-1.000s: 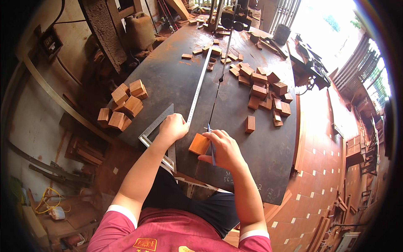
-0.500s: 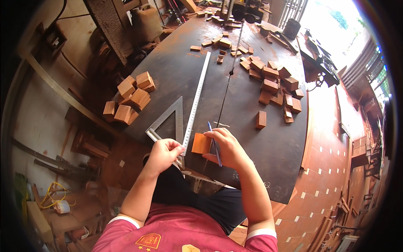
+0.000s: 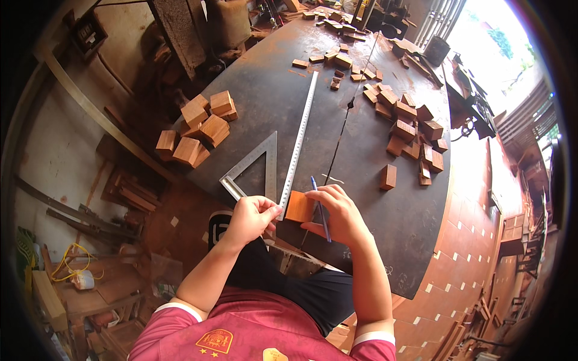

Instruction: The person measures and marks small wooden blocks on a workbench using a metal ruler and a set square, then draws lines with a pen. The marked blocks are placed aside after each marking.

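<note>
At the near edge of a dark workbench [image 3: 361, 198] my right hand [image 3: 337, 213] holds a small reddish wooden block [image 3: 299, 206], with a blue pen [image 3: 320, 206] between its fingers. My left hand [image 3: 251, 216] grips the near corner of a metal triangular square [image 3: 256, 171] that lies flat on the bench, just left of the block. A long steel ruler [image 3: 299, 135] runs from the block away across the bench.
A pile of wooden blocks [image 3: 195, 129] lies at the bench's left edge. Several more blocks [image 3: 409, 120] are scattered to the right and at the far end, and one block [image 3: 388, 176] stands alone. Timber offcuts and a yellow cable lie on the floor at left.
My left hand has slid back along the square to its near corner. The right hand still holds the block and pen; the view has tilted down.
</note>
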The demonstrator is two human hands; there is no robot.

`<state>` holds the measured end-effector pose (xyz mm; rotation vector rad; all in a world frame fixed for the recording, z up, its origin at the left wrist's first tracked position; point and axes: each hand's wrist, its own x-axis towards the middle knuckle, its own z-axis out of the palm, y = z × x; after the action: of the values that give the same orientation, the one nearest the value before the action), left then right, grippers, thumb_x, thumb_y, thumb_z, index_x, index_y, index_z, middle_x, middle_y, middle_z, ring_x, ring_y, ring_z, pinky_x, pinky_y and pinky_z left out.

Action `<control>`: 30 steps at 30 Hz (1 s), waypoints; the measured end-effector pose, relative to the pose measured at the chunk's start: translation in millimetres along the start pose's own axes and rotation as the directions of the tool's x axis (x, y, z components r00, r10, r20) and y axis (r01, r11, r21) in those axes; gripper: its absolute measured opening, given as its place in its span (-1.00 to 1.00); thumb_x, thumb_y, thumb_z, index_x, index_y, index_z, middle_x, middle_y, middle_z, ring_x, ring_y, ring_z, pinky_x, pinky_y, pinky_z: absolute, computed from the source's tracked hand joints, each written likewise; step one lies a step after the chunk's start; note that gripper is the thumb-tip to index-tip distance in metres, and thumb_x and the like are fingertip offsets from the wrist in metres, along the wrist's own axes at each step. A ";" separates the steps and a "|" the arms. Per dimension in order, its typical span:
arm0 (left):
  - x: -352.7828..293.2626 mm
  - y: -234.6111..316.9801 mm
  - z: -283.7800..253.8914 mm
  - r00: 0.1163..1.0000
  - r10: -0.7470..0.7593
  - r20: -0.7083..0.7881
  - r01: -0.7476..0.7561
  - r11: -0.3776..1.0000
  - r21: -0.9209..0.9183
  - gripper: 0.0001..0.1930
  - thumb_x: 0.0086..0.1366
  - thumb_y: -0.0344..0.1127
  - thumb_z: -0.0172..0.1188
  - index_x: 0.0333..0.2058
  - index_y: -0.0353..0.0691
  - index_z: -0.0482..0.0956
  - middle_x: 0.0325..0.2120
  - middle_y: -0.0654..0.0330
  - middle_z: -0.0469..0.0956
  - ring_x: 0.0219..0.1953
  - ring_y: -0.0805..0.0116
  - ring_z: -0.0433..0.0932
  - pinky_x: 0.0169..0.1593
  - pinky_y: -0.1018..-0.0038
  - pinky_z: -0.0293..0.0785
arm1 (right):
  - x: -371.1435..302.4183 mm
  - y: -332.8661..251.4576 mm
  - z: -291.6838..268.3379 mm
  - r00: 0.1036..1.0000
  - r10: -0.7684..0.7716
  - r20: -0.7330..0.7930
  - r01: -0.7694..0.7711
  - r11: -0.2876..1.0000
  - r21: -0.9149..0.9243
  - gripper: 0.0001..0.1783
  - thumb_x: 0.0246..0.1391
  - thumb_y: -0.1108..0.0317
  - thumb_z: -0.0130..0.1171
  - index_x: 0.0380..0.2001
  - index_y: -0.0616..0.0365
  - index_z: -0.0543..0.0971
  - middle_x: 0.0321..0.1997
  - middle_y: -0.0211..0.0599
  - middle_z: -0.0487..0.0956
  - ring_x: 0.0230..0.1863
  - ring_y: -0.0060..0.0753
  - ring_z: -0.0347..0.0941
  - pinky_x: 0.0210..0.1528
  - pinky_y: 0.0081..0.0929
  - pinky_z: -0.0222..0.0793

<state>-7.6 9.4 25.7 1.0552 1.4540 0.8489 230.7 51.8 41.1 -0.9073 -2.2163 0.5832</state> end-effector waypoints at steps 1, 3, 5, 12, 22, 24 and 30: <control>0.6 1.9 0.2 1.000 -0.013 -0.004 0.013 1.000 -0.007 -0.82 0.34 -0.31 0.32 -0.31 -0.34 0.68 -0.51 0.24 0.67 -0.59 0.60 0.58 -0.55 0.64 0.42 | -0.3 -0.1 -0.2 1.000 0.008 0.008 -0.008 1.000 0.002 -0.32 -0.34 0.27 0.62 -0.05 0.13 0.59 -0.10 -0.21 0.60 -0.03 -0.06 0.49 0.04 -0.23 0.47; 1.9 1.9 0.8 1.000 -0.025 -0.009 0.025 1.000 -0.017 -0.82 0.34 -0.31 0.32 -0.31 -0.35 0.68 -0.52 0.23 0.67 -0.58 0.57 0.61 -0.57 0.63 0.42 | -1.3 -0.5 -0.4 0.999 0.025 0.025 -0.026 1.000 0.007 -0.32 -0.32 0.26 0.60 -0.03 0.13 0.58 -0.09 -0.23 0.60 0.01 -0.06 0.48 0.08 -0.21 0.46; 2.6 1.0 1.4 1.000 -0.022 -0.010 0.022 0.999 -0.025 -0.81 0.34 -0.30 0.33 -0.30 -0.35 0.68 -0.52 0.23 0.67 -0.58 0.57 0.62 -0.59 0.64 0.40 | -1.0 -1.1 -0.5 0.999 0.024 0.024 -0.024 1.000 0.004 -0.32 -0.32 0.26 0.59 -0.03 0.12 0.58 -0.10 -0.22 0.59 -0.01 -0.06 0.48 0.07 -0.22 0.46; 3.6 3.7 0.0 0.998 -0.049 0.026 0.050 0.998 -0.030 -0.81 0.35 -0.28 0.32 -0.29 -0.32 0.68 -0.52 0.24 0.67 -0.58 0.58 0.62 -0.60 0.63 0.41 | -1.7 1.1 1.3 1.000 0.010 0.004 -0.010 1.000 -0.004 -0.33 -0.30 0.25 0.59 -0.03 0.12 0.57 -0.12 -0.22 0.58 -0.06 -0.08 0.49 0.03 -0.22 0.47; 1.2 -2.6 0.6 0.999 -0.001 0.034 0.003 0.999 -0.048 -0.82 0.37 -0.28 0.30 -0.29 -0.30 0.64 -0.47 0.27 0.67 -0.59 0.62 0.57 -0.58 0.70 0.39 | -2.1 -0.8 1.4 1.000 0.012 -0.003 -0.012 0.999 -0.038 -0.34 -0.27 0.25 0.57 -0.02 0.12 0.57 -0.10 -0.19 0.58 -0.06 -0.07 0.50 0.01 -0.22 0.48; 1.9 -4.7 0.9 0.999 0.022 0.028 -0.021 0.999 -0.049 -0.83 0.37 -0.31 0.30 -0.29 -0.32 0.64 -0.47 0.25 0.66 -0.59 0.60 0.58 -0.55 0.67 0.44 | -2.4 -1.3 2.4 1.000 0.010 -0.011 -0.011 0.999 -0.030 -0.34 -0.26 0.24 0.57 -0.02 0.12 0.57 -0.10 -0.18 0.58 -0.06 -0.06 0.51 0.01 -0.22 0.48; 1.7 -8.6 1.5 0.997 0.072 0.018 -0.071 0.996 -0.049 -0.84 0.37 -0.35 0.29 -0.30 -0.37 0.64 -0.48 0.23 0.66 -0.59 0.58 0.57 -0.50 0.63 0.52 | -2.5 -2.9 2.5 1.000 0.031 -0.007 -0.031 0.999 -0.010 -0.34 -0.26 0.25 0.57 -0.01 0.13 0.57 -0.09 -0.17 0.58 -0.05 -0.04 0.51 0.00 -0.20 0.49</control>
<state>-7.4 7.9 17.0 1.0818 1.3800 0.9179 228.9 47.6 40.2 -0.9484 -2.2047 0.5830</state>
